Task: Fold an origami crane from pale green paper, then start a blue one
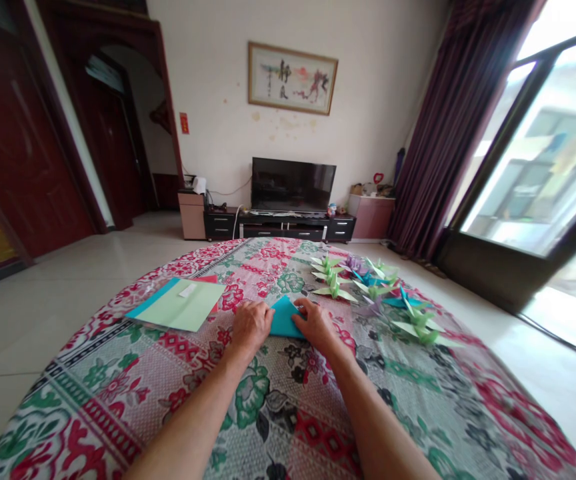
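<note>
A folded teal paper (284,316) lies on the flowered tablecloth (288,400) between my two hands. My left hand (251,325) rests on the paper's left edge with its fingers curled down against it. My right hand (314,321) presses on the paper's right side, fingers bent and pinching the fold. Both forearms reach in from the bottom of the view.
A stack of coloured paper sheets (181,305), green on top, lies left of my hands. Several folded paper cranes (373,290) in green, purple and teal stand at the right. Beyond the round table are a television (293,185) on a low cabinet, doors at left, a window at right.
</note>
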`<state>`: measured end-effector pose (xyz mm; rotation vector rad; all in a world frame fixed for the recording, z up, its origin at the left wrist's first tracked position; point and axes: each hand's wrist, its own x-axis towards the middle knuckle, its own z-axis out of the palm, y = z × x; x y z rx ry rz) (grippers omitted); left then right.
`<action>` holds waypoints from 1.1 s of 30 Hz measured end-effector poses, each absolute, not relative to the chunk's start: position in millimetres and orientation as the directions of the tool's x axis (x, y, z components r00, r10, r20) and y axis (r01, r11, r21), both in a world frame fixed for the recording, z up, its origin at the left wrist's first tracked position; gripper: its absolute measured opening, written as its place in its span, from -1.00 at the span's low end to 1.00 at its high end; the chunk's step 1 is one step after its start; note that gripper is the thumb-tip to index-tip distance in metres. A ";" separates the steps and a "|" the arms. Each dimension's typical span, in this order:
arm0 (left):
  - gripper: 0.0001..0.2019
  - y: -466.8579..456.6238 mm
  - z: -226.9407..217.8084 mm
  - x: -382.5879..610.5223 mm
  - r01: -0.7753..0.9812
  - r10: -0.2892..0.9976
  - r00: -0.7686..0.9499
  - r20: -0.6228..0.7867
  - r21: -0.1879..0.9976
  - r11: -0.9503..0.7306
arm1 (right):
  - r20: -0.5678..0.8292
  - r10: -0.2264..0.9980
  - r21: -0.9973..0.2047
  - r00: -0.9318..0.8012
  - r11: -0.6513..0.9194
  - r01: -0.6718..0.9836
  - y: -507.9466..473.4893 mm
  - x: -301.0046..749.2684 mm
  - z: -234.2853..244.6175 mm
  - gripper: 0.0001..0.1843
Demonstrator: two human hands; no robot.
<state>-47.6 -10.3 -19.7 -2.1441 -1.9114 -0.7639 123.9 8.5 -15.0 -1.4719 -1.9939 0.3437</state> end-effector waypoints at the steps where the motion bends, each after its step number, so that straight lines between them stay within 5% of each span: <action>1: -0.71 -10.1 -20.5 -47.4 0.966 0.877 0.055 0.478 0.196 -0.168 | 0.333 0.926 -0.529 -0.178 0.340 0.778 8.3 123.3 -15.6 -0.64; 14: -0.70 -6.5 -12.0 -44.9 0.978 0.901 0.111 0.420 0.117 -0.175 | 0.374 0.903 -0.386 -0.212 0.359 0.850 -1.5 121.2 -11.2 -0.67; 26: -0.74 -14.0 -7.0 -38.9 0.990 0.893 0.038 0.449 0.104 -0.094 | 0.314 0.924 -0.380 -0.219 0.334 0.863 -6.2 123.7 -7.0 -0.74; 33: -0.69 -32.7 2.4 -15.9 0.954 0.870 0.220 0.442 0.088 -0.286 | 0.305 0.928 -0.396 -0.214 0.328 0.858 -2.7 123.7 -8.8 -0.77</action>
